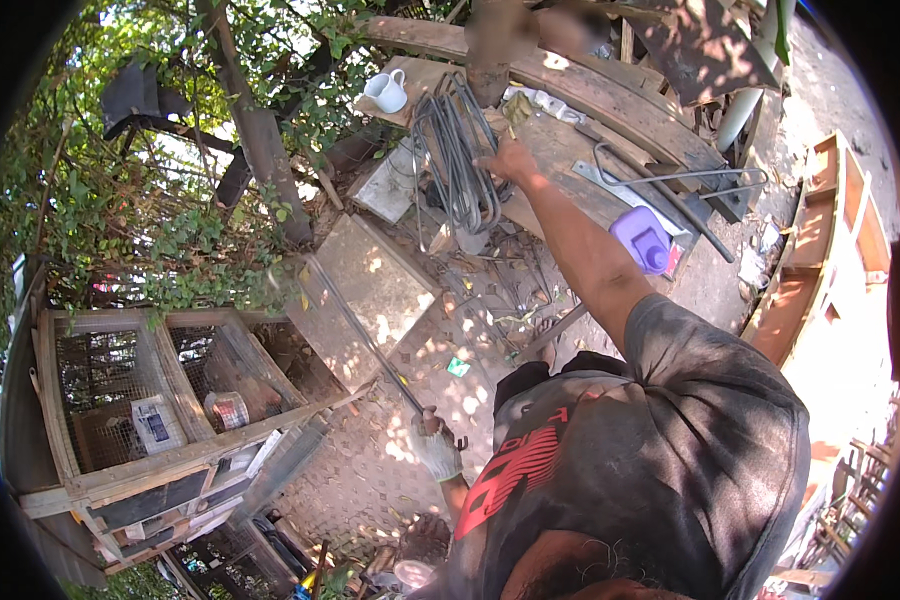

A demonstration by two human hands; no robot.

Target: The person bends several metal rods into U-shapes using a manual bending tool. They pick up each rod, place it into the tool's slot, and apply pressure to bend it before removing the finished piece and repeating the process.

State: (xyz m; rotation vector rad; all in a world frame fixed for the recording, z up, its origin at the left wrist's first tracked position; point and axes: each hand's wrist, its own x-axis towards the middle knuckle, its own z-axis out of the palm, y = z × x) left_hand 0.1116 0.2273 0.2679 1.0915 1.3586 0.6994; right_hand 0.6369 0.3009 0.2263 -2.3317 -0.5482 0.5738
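Note:
My left hand (pixel 436 452), in a whitish glove, is closed around the lower end of a long dark metal bar (pixel 355 325). The bar slants up to the left across a flat board (pixel 365 290), and a small hook shows beside the glove. Stretched forward, my bare right hand (pixel 511 160) is at the right side of a bundle of bent steel rods (pixel 450 160). Its fingers look curled on one of the rods, though they are partly hidden. This bundle lies on a wooden bench (pixel 550 150).
A white mug (pixel 386 92) stands beyond the bundle. On the bench's right lie a purple plastic container (pixel 642 240) and a bent rod (pixel 690 178). A wire-mesh wooden cage (pixel 120 400) stands at left, a wooden frame (pixel 805 250) at right. Leafy plants fill the far left.

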